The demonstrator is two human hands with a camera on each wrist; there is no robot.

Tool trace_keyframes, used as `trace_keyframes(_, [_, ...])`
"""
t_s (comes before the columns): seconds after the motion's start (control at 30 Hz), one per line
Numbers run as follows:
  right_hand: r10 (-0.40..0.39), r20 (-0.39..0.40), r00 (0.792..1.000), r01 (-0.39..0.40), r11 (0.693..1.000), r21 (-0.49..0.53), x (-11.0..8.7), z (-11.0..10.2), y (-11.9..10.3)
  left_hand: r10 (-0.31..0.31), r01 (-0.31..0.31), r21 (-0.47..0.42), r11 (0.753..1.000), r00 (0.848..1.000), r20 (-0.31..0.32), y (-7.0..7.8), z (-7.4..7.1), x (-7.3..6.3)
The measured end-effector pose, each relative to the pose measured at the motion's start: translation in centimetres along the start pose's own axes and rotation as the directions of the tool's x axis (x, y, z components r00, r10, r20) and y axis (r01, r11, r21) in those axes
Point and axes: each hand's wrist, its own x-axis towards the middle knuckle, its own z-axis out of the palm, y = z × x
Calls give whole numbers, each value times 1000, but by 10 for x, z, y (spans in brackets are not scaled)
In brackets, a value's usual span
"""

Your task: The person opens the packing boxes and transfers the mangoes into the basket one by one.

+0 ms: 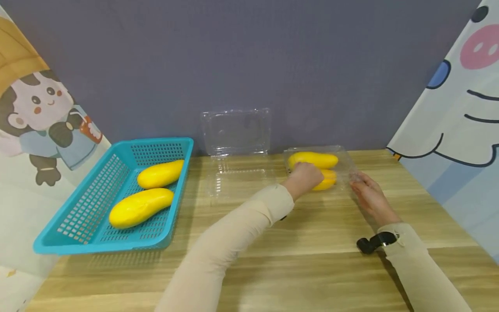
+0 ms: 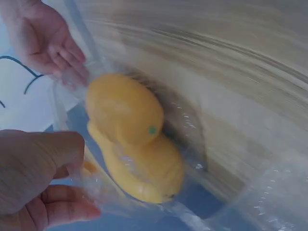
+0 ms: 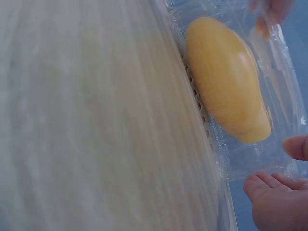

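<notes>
Box, rectangular clear plastic, holds 2 yellow oblong fruits, left grip pinching its edge, right grip apart against its end, presumably steadying.

a grey wall behind the wooden table — cartoon chef print left, pink-snouted print right

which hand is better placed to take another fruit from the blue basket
Probably the left hand: it is nearer the blue basket and its two yellow fruits, while the right hand is farther, at the right end of the filled container.
</notes>
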Motion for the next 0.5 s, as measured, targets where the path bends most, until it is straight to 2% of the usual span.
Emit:
trace_keyframes(0.1, [6, 2, 1000, -5, 1000, -28, 0, 0, 0, 26, -26, -5, 1000, 1000, 4, -2, 3, 0])
trace_keyframes(0.23, [-5, 12, 1000, 6, 999, -31, 0, 0, 2, 27, -26, -42, 999, 999, 24, -4, 9, 1])
trace_keyframes(0.33, [-23, 14, 1000, 24, 999, -25, 1, 0, 2, 6, -6, -50, 999, 1000, 1, -5, 10, 1])
trace_keyframes(0.5, [-10, -5, 1000, 10, 1000, -8, 2, 0, 0, -14, 13, -11, 1000, 998, -66, -5, 11, 0])
